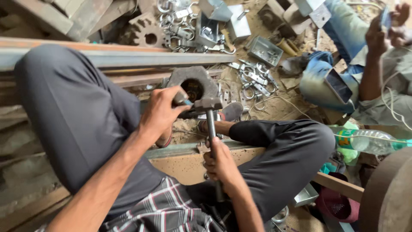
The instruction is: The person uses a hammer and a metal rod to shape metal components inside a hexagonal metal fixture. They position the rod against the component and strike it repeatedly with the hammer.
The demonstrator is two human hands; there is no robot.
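Two hands work; the right hand grips a hammer; the left hand holds a small tool against the thick metal block by the rails; hitting looks underway; aim matters.

Head camera looks steeply down, close above lap.

Soft, even daylight, fairly bright; no harsh shadows, only dim patches under the beam and between the legs; faint sheen on the hammer and the bottle; wide-angle stretch at the corners; the far upper-right hands slightly blurred.
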